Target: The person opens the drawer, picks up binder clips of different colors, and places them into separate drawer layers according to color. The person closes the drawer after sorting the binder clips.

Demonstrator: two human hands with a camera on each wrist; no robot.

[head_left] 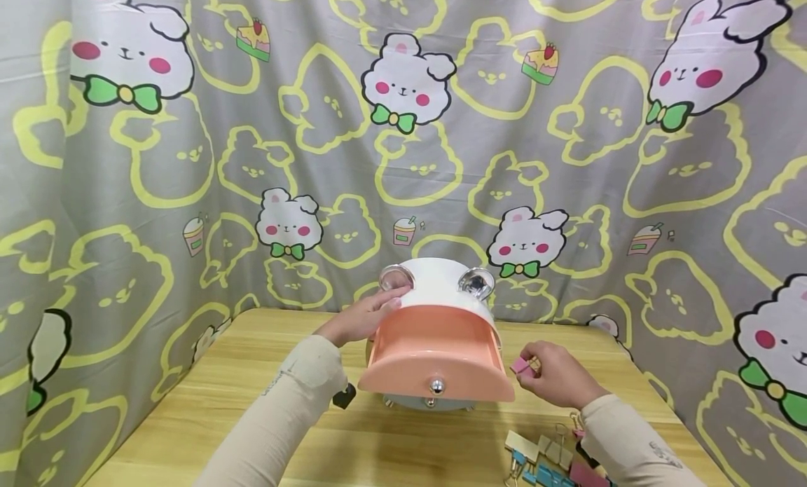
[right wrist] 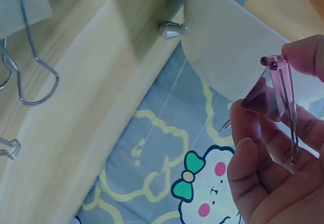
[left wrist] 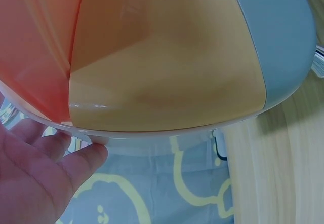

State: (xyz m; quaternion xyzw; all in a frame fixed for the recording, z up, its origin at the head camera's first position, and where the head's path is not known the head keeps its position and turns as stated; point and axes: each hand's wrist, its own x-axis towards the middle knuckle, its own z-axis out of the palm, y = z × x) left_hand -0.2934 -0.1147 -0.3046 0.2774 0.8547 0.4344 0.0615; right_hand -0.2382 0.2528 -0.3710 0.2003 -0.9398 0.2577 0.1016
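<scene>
A small drawer cabinet (head_left: 435,280) with a white shell and round silver ears stands on the table. Its top coral drawer (head_left: 435,375) is pulled out, with a silver knob at the front. My left hand (head_left: 361,320) rests against the cabinet's left side by the ear, fingertips touching the white rim in the left wrist view. To the right of the drawer, my right hand (head_left: 557,376) pinches a pink binder clip (right wrist: 268,95) between thumb and fingers; its metal handle lies along them. Yellow (left wrist: 167,57) and blue (left wrist: 283,41) drawer fronts show in the left wrist view.
Several binder clips (head_left: 548,459), blue, cream and pink, lie in a pile at the table's front right, partly under my right forearm. A small black object (head_left: 343,396) sits beside my left sleeve. A patterned curtain (head_left: 403,172) hangs behind the wooden table (head_left: 208,403).
</scene>
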